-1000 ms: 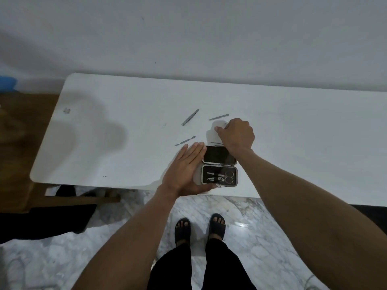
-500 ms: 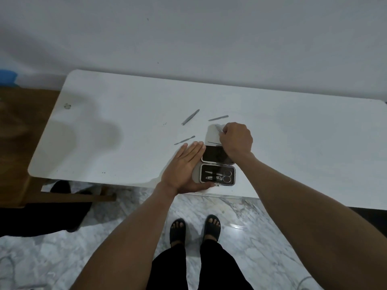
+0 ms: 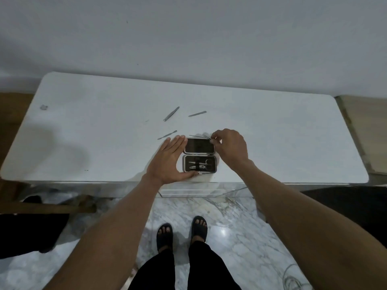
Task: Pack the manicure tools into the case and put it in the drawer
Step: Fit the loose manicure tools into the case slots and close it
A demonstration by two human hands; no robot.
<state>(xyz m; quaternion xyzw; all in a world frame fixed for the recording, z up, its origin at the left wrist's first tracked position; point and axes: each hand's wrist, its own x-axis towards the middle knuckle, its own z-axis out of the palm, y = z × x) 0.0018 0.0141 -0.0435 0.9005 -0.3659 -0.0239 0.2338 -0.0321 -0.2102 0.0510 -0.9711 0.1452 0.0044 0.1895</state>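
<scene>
White tabletop (image 3: pixel 104 122) is carrying our open case (image 3: pixel 199 156) near its front edge, long axis running left to right; we are reading no writing. Our left hand (image 3: pixel 169 162) is lying flat, fingers spread, against its left side. Our right hand (image 3: pixel 230 148) is pinching a thin tool (image 3: pixel 201 136) above the lid.

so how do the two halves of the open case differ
The near half of the case holds tools, small scissors among them; the far half looks dark and bare. The left hand lies flat along the left side of both halves, its thumb at the near half's front edge, while the right hand pinches a thin tool at the far half's back edge. Both are rounded rectangles with pale rims, lying open on the table.
</scene>
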